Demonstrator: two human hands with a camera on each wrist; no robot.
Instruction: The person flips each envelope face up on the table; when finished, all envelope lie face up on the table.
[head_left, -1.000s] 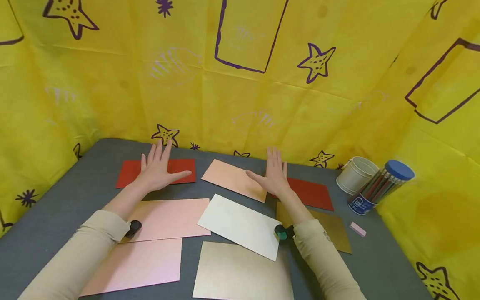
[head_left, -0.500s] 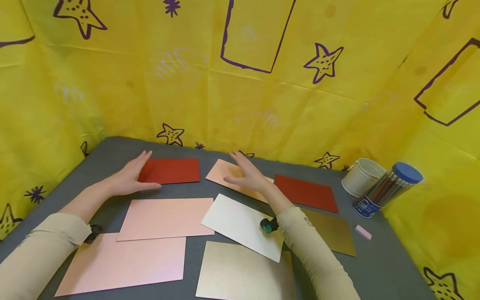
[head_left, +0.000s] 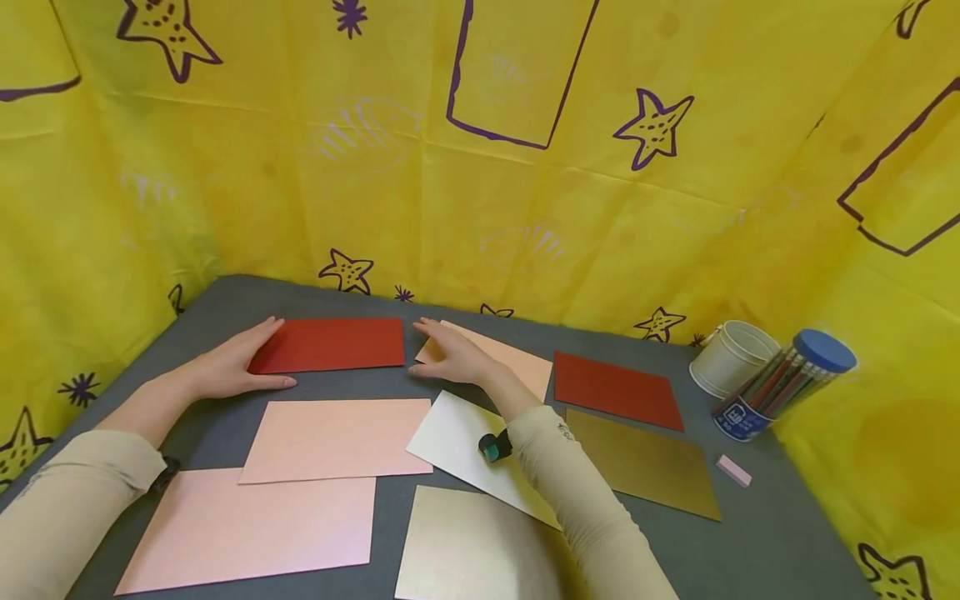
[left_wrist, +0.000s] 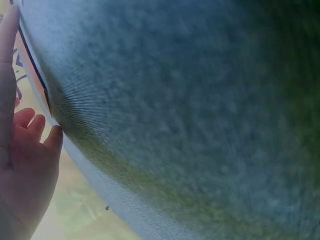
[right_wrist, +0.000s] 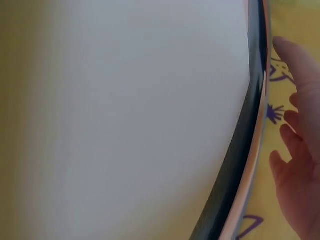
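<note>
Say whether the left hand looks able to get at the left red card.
Likely yes: the left hand is at the left end of the left red card, and nothing else seems to lie over it.

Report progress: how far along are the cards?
Looks done: cards laid flat on the table. In hand: the left red card, left hand at one end, right hand just off the other. Possibly left: straightening the white card, which overlaps the upper pink card.

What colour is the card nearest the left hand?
The card is red, clearest in the head view.
</note>
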